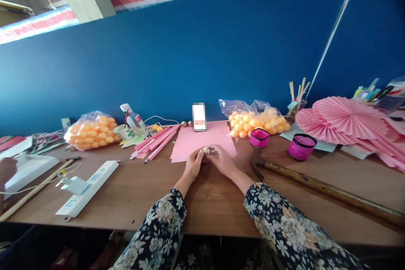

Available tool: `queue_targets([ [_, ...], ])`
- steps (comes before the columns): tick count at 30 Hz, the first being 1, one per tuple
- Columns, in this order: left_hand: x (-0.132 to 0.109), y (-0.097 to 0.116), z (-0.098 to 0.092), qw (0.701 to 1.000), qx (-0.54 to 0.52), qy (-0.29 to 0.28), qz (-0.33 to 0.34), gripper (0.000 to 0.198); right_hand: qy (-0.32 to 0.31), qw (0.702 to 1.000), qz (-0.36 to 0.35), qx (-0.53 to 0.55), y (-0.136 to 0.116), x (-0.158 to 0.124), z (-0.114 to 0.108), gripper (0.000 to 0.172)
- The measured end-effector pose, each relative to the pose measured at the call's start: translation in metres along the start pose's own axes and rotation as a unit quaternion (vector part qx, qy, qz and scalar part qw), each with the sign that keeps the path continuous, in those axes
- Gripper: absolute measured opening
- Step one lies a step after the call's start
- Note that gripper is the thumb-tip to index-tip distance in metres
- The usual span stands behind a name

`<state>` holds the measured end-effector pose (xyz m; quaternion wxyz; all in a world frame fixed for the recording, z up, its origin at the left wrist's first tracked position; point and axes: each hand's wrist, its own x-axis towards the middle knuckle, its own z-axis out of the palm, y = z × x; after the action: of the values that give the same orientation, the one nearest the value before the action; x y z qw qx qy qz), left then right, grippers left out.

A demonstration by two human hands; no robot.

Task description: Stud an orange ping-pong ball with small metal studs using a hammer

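My left hand [194, 163] and my right hand [219, 158] meet over the near edge of a pink paper sheet [202, 141]. Pinched between their fingertips is a small shiny metallic piece [206, 151], rounded and gold-silver; its exact kind is too small to make out. Fingers of both hands are closed and partly cover it. Beyond the hands, a phone-like upright thing [199, 124] with a blurred screen stands at the sheet's far edge. Two small metallic balls [184, 123] lie left of it.
Right: a hammer [303, 183], two magenta fabric cups [259, 138], pink paper fans [351, 116], a bag of orange balls [253, 123]. Left: pink strips [158, 143], another ball bag [91, 133], a power strip [90, 190], a wooden-handled tool [38, 190], another person's hand [8, 169].
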<state>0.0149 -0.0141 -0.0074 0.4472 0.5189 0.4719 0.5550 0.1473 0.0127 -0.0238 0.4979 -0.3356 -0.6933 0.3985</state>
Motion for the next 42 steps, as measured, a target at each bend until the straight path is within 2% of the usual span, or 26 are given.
queue_targets([
  [5,0.001,-0.002,-0.002,1.000,0.014,-0.008,0.006,0.040,-0.004,1.000,0.002,0.006,-0.001,0.000,0.000,0.030],
  [13,-0.001,0.000,-0.004,0.998,0.053,0.011,0.037,0.039,-0.007,1.000,-0.020,0.009,-0.012,-0.003,0.005,0.031],
  [17,0.000,0.000,-0.004,0.996,0.073,-0.002,0.052,0.033,0.001,0.999,-0.035,-0.011,-0.016,-0.003,0.007,0.028],
  [27,0.002,-0.003,-0.003,0.994,0.100,0.018,0.051,0.031,-0.011,0.997,-0.045,-0.057,-0.017,-0.004,0.007,0.030],
  [33,0.000,0.001,-0.003,0.992,0.112,0.020,0.052,0.030,-0.009,0.994,-0.051,-0.097,-0.019,-0.004,0.008,0.029],
  [42,-0.003,-0.001,0.000,0.984,0.165,-0.010,0.062,0.027,-0.002,0.988,-0.071,-0.135,-0.023,-0.006,0.009,0.023],
])
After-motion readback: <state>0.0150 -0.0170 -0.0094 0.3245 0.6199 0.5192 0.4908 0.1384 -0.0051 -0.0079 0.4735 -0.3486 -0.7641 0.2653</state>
